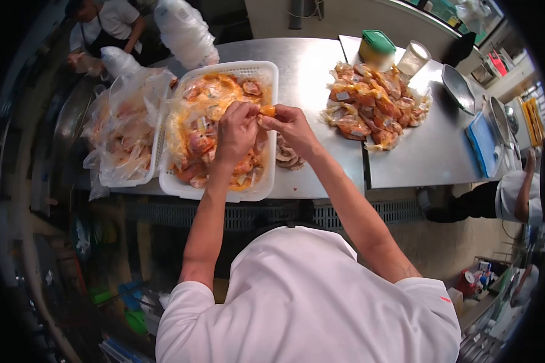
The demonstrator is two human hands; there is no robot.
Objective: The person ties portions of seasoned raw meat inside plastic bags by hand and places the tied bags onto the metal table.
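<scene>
In the head view, a small orange piece point(267, 111) is pinched between the fingertips of the left hand point(239, 128) and the right hand point(289, 124), above the right edge of a white crate point(275, 81). It is judged light, soft and slippery — best gripped at its edges. The crate, toward eight o'clock from the hands, is filled with orange-coated meat point(201, 143). At nine o'clock, a white tray point(127, 181) is heaped with clear bags point(126, 130). At three, bagged meat point(378, 103) is piled; at two, a green-lidded tub point(378, 43) and a clear container point(413, 57) with pale contents are set.
</scene>
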